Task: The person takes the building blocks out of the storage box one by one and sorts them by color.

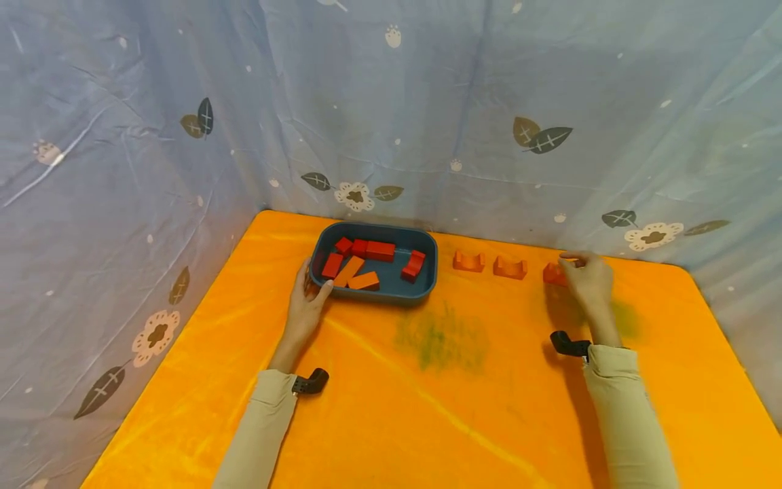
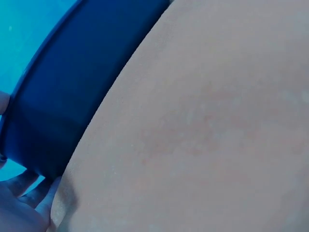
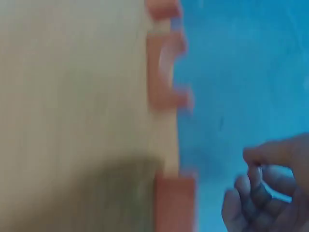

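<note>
Tray (image 1: 391, 276) near table edge (image 1: 293, 216), left fingers (image 1: 302, 278) gripping rim (image 1: 433, 255), notched blocks (image 1: 510, 272) apart

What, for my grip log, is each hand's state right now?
Left hand: closed, holding the blue tray.
Right hand: open, loosely curled, holding nothing, near a red block.

Curtain (image 1: 391, 88): grey-blue, creased, hung behind the tabletop (image 1: 379, 421) and along its left and right sides; print of pale flowers (image 1: 368, 188), dark and brown leaves (image 1: 552, 139), small white spots (image 1: 397, 142). Tabletop: orange-yellow, far corners rounded, one pale diagonal crease (image 1: 467, 430), green smudges (image 1: 436, 341). Light: soft, a bright streak (image 1: 57, 161) on the left curtain.
</note>
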A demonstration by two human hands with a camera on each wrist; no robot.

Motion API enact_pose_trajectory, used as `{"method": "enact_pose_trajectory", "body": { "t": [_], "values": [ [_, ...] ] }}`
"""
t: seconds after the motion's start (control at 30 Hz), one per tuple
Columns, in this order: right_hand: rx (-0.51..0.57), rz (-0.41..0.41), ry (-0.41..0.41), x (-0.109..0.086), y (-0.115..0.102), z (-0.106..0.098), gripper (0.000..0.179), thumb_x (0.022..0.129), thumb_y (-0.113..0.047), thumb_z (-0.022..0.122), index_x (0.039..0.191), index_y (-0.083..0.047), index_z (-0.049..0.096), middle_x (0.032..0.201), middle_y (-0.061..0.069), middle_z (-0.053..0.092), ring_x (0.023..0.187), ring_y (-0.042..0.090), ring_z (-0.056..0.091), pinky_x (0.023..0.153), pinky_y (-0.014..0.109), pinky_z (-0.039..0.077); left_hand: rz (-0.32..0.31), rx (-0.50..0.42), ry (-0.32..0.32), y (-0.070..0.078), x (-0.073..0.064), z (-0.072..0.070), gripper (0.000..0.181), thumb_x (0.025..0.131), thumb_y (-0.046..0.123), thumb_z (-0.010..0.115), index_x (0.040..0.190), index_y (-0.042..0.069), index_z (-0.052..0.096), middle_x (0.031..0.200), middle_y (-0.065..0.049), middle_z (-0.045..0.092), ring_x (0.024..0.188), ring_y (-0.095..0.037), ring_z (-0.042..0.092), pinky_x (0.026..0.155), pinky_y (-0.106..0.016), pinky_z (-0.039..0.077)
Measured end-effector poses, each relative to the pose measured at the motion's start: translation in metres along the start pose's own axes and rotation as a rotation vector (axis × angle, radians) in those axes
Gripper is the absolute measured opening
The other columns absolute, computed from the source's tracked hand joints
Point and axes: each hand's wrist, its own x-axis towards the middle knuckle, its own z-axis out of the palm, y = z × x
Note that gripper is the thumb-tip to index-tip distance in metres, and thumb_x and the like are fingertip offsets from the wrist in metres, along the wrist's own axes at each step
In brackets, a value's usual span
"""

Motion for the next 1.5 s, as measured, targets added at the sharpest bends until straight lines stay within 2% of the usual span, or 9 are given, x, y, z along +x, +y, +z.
{"method": "enact_pose_trajectory", "body": {
  "t": [0.13,0.27,0.4,0.53,0.67,0.8,1.07,1.27,1.5],
  "values": [
    [0.145,-0.246,-0.085,-0.007,-0.043,0.021,0.022,0.094,-0.012,0.065,0.106,0.005,0.072,0.084,0.021,0.069,0.057,0.009,0.053,0.05,0.019,0.039,0.003,-0.01,0.001,-0.001,0.002,0.0,0.072,0.1,0.011,0.057,0.157,0.005,0.014,0.158,-0.021,0.022,0.144,-0.036,0.026,0.114,-0.051,0.029],
    [0.236,-0.441,-0.181,-0.016,-0.092,0.048,0.017,0.091,-0.005,0.068,0.105,0.004,0.073,0.083,0.018,0.069,0.07,0.025,0.063,0.061,0.027,0.051,0.002,-0.014,-0.003,-0.012,0.007,-0.001,0.074,0.099,0.014,0.059,0.158,0.008,0.014,0.159,-0.019,0.021,0.144,-0.034,0.025,0.114,-0.051,0.027],
    [0.276,-0.541,-0.344,-0.032,-0.144,0.08,0.019,0.09,-0.005,0.07,0.108,0.002,0.072,0.085,0.013,0.069,0.078,0.027,0.065,0.07,0.038,0.056,0.022,-0.011,0.01,-0.029,0.011,-0.002,0.075,0.099,0.018,0.059,0.158,0.011,0.014,0.159,-0.016,0.022,0.144,-0.032,0.027,0.114,-0.051,0.028],
    [0.224,-0.621,-0.541,-0.05,-0.185,0.114,0.022,0.09,-0.006,0.07,0.112,0.0,0.071,0.099,0.013,0.069,0.088,0.025,0.065,0.079,0.038,0.055,0.04,0.011,0.024,-0.035,0.011,0.002,0.073,0.099,0.018,0.059,0.158,0.01,0.016,0.159,-0.015,0.023,0.143,-0.033,0.028,0.113,-0.052,0.029],
    [0.117,-0.665,-0.706,-0.058,-0.205,0.142,0.029,0.089,-0.002,0.07,0.118,-0.001,0.069,0.114,0.013,0.067,0.103,0.026,0.064,0.09,0.037,0.053,0.053,0.018,0.025,-0.037,0.011,0.007,0.072,0.099,0.019,0.06,0.158,0.011,0.018,0.157,-0.017,0.026,0.142,-0.035,0.029,0.111,-0.053,0.032],
    [0.049,-0.7,-0.775,-0.053,-0.208,0.162,0.034,0.086,0.001,0.073,0.119,-0.002,0.069,0.118,0.011,0.068,0.105,0.026,0.063,0.094,0.037,0.051,0.058,0.017,0.018,-0.036,0.011,0.012,0.072,0.099,0.02,0.06,0.158,0.013,0.018,0.157,-0.016,0.027,0.142,-0.034,0.03,0.111,-0.053,0.032],
    [0.061,-0.664,-0.801,-0.04,-0.201,0.169,0.034,0.084,-0.005,0.077,0.118,-0.004,0.07,0.102,0.007,0.071,0.081,0.018,0.061,0.076,0.028,0.053,0.029,-0.015,-0.016,-0.022,0.01,0.012,0.074,0.099,0.018,0.06,0.158,0.01,0.016,0.157,-0.016,0.026,0.142,-0.033,0.029,0.112,-0.053,0.03],
    [0.222,-0.604,-0.65,-0.041,-0.194,0.153,0.035,0.087,-0.02,0.076,0.117,-0.004,0.071,0.094,0.004,0.07,0.078,0.016,0.061,0.072,0.028,0.052,0.0,-0.012,-0.019,-0.002,0.002,0.007,0.073,0.1,0.013,0.057,0.158,0.007,0.014,0.159,-0.02,0.02,0.145,-0.035,0.023,0.114,-0.053,0.026],
    [0.492,-0.347,-0.581,-0.031,-0.166,0.118,0.032,0.091,-0.02,0.071,0.118,-0.004,0.07,0.098,0.013,0.07,0.08,0.032,0.067,0.078,0.046,0.056,-0.009,-0.003,0.0,-0.001,-0.001,0.002,0.074,0.099,0.014,0.058,0.158,0.01,0.014,0.159,-0.018,0.02,0.146,-0.032,0.023,0.116,-0.048,0.026]
  ]
}}
